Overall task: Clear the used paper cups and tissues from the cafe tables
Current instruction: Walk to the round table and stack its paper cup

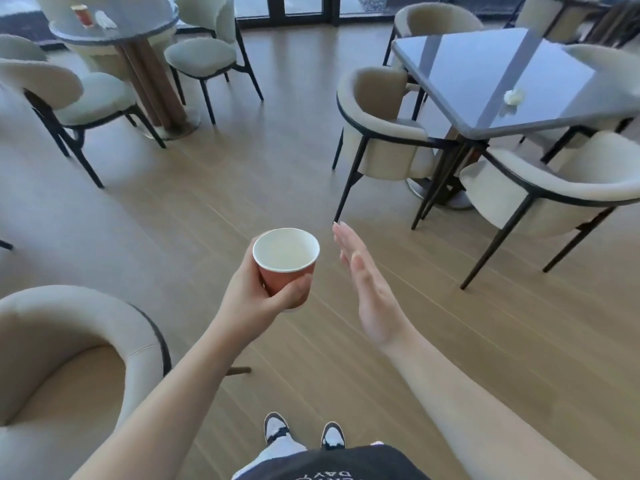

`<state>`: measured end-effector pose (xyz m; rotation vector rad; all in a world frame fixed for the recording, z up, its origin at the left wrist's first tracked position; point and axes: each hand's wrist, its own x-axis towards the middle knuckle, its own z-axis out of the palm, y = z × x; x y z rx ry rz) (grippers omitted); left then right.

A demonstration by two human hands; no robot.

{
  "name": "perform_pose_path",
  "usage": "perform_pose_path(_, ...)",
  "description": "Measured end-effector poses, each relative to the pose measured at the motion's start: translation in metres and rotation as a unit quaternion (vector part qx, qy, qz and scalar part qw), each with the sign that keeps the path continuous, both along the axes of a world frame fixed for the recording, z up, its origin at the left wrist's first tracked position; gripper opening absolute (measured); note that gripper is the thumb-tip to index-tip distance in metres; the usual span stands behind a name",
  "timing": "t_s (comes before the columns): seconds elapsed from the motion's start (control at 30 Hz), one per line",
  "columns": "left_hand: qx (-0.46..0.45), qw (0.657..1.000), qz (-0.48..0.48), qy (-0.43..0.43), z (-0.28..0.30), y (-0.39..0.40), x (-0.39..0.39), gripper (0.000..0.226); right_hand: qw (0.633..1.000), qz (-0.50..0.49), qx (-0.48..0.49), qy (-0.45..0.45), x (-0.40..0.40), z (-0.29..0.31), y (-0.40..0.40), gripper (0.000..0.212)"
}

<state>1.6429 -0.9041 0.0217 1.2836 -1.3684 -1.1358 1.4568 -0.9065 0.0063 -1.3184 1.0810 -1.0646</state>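
Observation:
My left hand [254, 292] is shut on a red paper cup [286, 261] with a white inside, held upright above the wooden floor. Just right of the cup, my right hand [367, 289] is flat and open with nothing in it. A crumpled white tissue [513, 96] lies on the dark square table [485, 74] at the right. On the round table [114, 32] at the far left stand another red paper cup [82, 14] and a white tissue [105, 19] beside it.
Cream armchairs [384, 129] ring the square table, and another armchair [69, 368] is close at my lower left. Padded chairs [201, 57] surround the round table. Wooden floor stretches between the tables. My shoes [301, 433] show at the bottom.

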Motion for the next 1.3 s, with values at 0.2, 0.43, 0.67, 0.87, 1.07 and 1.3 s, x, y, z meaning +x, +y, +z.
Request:
perform_pose_path(0.2, -0.001, 1.0, -0.024, -0.013, -0.007, -0.041, 0.019, 0.056, 1.0, -0.021, 0.008, 0.014, 0.017, -0.004, -0.027, 0.088)
perform_pose_path(0.43, -0.006, 0.999, -0.047, -0.007, -0.004, -0.088, 0.066, 0.062, 0.999, -0.013, 0.006, 0.029, 0.066, 0.0, -0.076, 0.083)
perform_pose_path(0.67, 0.004, 1.0, 0.001, 0.024, -0.003, -0.128, 0.111, 0.063, 0.999, 0.027, 0.011, 0.023, 0.109, 0.002, -0.123, 0.083)
perform_pose_path(0.87, 0.011, 0.999, 0.036, 0.023, -0.007, -0.175, 0.128, 0.063, 0.998, 0.061, 0.01, 0.023, 0.125, -0.005, -0.181, 0.088)
perform_pose_path(1.07, 0.015, 0.995, 0.092, 0.026, -0.014, -0.247, 0.131, 0.064, 0.995, 0.1, 0.017, 0.004, 0.132, -0.016, -0.271, 0.087)
perform_pose_path(1.3, 0.02, 0.989, 0.145, 0.031, -0.002, -0.327, 0.125, 0.063, 0.989, 0.149, 0.003, 0.004, 0.13, -0.004, -0.375, 0.089)
